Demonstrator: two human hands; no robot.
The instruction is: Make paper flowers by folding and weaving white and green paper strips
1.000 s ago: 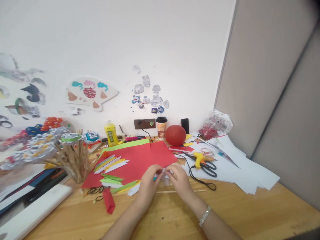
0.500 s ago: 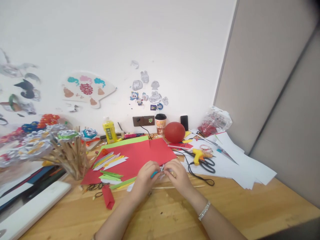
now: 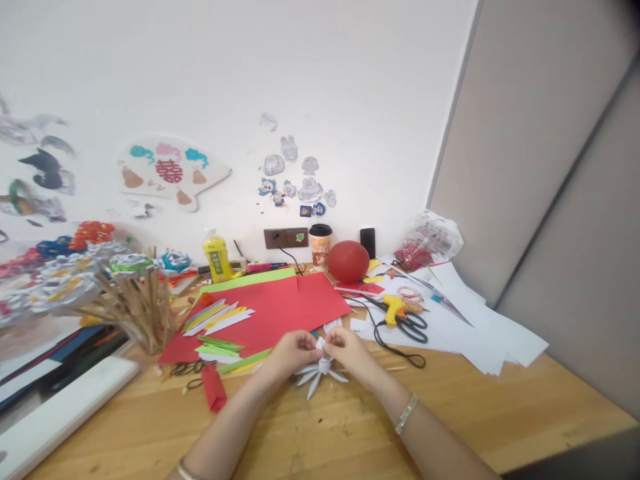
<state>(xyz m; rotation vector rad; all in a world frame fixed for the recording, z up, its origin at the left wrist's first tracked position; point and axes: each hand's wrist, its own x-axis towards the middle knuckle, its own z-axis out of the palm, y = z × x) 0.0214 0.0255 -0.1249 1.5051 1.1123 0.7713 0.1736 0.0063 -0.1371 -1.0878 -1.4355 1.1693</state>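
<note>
the left hand (image 3: 295,353) and the right hand (image 3: 350,351) meet over the front of the table (image 3: 280,447), each grip closed, thumb and fingers pinching the top of a white folded-paper piece (image 3: 325,366). the piece is between the hands, its pointed white strips fanning out below the fingertips, toward the person.

just beyond the hands lies a large red sheet (image 3: 280,307), overlapping a light green sheet (image 3: 250,283). on the red sheet, left of the hands, are white and yellow strips (image 3: 220,319) and green strips (image 3: 220,345); a small red paper block (image 3: 213,388) lies nearer the person.

to the right, a yellow glue gun (image 3: 394,311) lies against black-handled scissors (image 3: 414,328), with white sheets (image 3: 500,327) spread around and beyond them. a red ball (image 3: 349,261) rests past the red sheet, near a lidded cup (image 3: 320,248) and a dark phone (image 3: 367,243) leaning on the wall (image 3: 350,100). a yellow bottle (image 3: 217,258) stands upright farther left, and wooden sticks (image 3: 150,317) are bunched at the left side.
</note>
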